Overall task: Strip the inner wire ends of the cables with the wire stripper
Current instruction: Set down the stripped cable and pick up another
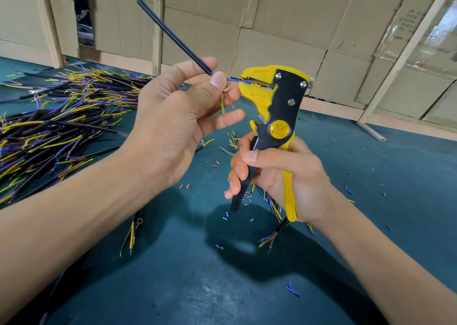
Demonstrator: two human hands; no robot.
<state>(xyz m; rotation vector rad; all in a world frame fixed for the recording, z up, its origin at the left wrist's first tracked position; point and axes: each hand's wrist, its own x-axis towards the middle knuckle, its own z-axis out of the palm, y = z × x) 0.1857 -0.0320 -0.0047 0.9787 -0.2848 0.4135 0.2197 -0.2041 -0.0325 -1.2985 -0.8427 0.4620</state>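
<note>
My left hand (178, 117) pinches a black cable (170, 31) between thumb and forefinger, right where its inner wires come out. The blue inner wire (237, 79) runs straight into the jaws of a yellow and black wire stripper (277, 97). A yellow-green wire (222, 106) and a red wire (230, 101) hang loose below my thumb. My right hand (274, 176) grips the stripper's two handles from below, fingers wrapped round the black one. The cable's far end rises up to the left and shows more coloured wires.
A big pile of black cables (57, 124) with blue, yellow and brown wire ends covers the green table (173, 275) at the left. Several cables lie under my right hand (272, 235). Small cut bits of insulation (293, 290) are scattered about. Cardboard walls stand behind.
</note>
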